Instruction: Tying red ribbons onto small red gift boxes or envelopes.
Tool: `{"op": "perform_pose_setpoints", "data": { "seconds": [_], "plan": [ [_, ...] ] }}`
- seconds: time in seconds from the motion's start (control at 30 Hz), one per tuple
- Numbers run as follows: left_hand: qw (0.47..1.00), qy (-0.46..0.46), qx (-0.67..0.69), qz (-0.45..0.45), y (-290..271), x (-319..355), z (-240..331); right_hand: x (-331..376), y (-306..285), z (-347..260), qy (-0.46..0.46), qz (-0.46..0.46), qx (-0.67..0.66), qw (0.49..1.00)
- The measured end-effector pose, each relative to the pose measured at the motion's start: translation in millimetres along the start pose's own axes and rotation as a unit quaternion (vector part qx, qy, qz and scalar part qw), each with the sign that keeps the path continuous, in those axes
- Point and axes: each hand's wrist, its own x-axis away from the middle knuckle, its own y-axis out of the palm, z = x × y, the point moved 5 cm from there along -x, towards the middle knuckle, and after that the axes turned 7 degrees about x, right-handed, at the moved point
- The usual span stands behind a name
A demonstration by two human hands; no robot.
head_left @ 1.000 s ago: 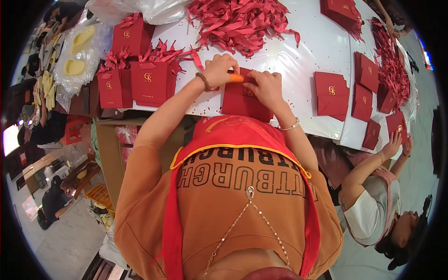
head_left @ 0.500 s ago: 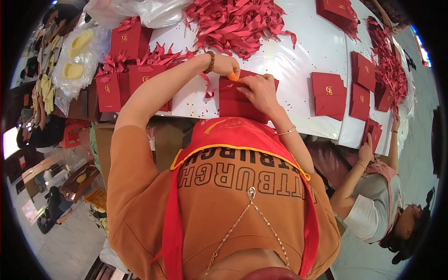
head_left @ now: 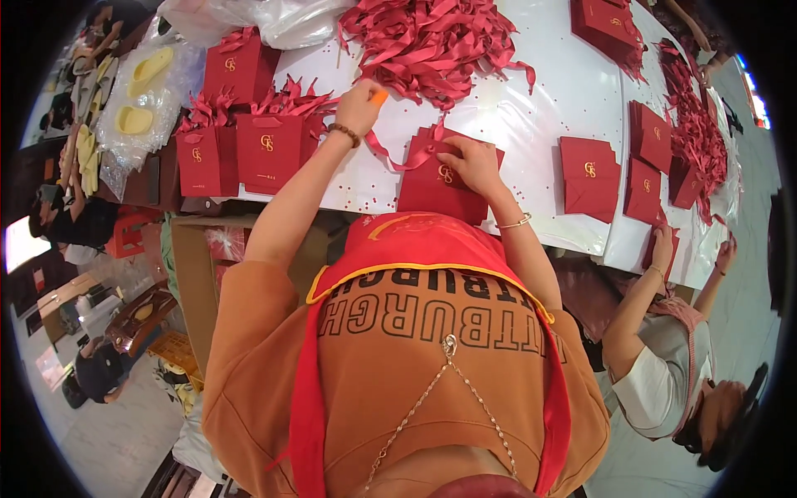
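Observation:
A red paper gift bag (head_left: 432, 192) with a gold emblem lies flat at the table's front edge. My right hand (head_left: 475, 164) presses and grips its upper part, thumb and fingers closed on it. A red ribbon (head_left: 408, 163) trails across the bag's top and leftward onto the table. My left hand (head_left: 359, 109) is raised off the bag, left of the large ribbon pile (head_left: 432, 46). Its fingers look curled; something orange (head_left: 378, 97), perhaps a finger cover, shows at the thumb. Whether it holds anything is hidden.
Ribboned red bags (head_left: 270, 149) stand to the left, beside bubble-wrapped yellow slippers (head_left: 133, 120). Flat red bags (head_left: 588, 176) lie stacked at the right. Clear plastic (head_left: 286, 23) lies at the back. A co-worker (head_left: 664, 365) handles bags at the right.
My left hand has moved from the bag up and left, off it. The bag's front emblem is now uncovered, with ribbon lying across its top. My right hand stays on the bag.

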Motion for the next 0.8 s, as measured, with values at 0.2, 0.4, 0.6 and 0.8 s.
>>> {"op": "perform_pose_setpoints", "data": {
  "seconds": [0.2, 0.4, 0.6, 0.8],
  "plan": [
    [0.940, -0.026, -0.337, 0.042, -8, 9, -11, -1, 2, 1, 0.019, -0.005, 0.009, 1.000],
    [0.971, -0.003, -0.223, 0.087, -15, 3, -31, 2, 4, 2, 0.004, 0.022, -0.008, 1.000],
    [0.988, -0.008, 0.129, 0.079, -18, 9, -28, -1, 4, 2, 0.039, -0.008, -0.040, 0.998],
    [0.981, 0.052, 0.096, -0.163, 29, 36, 40, -18, 9, -25, -0.059, 0.029, 0.011, 0.998]
  ]
}}
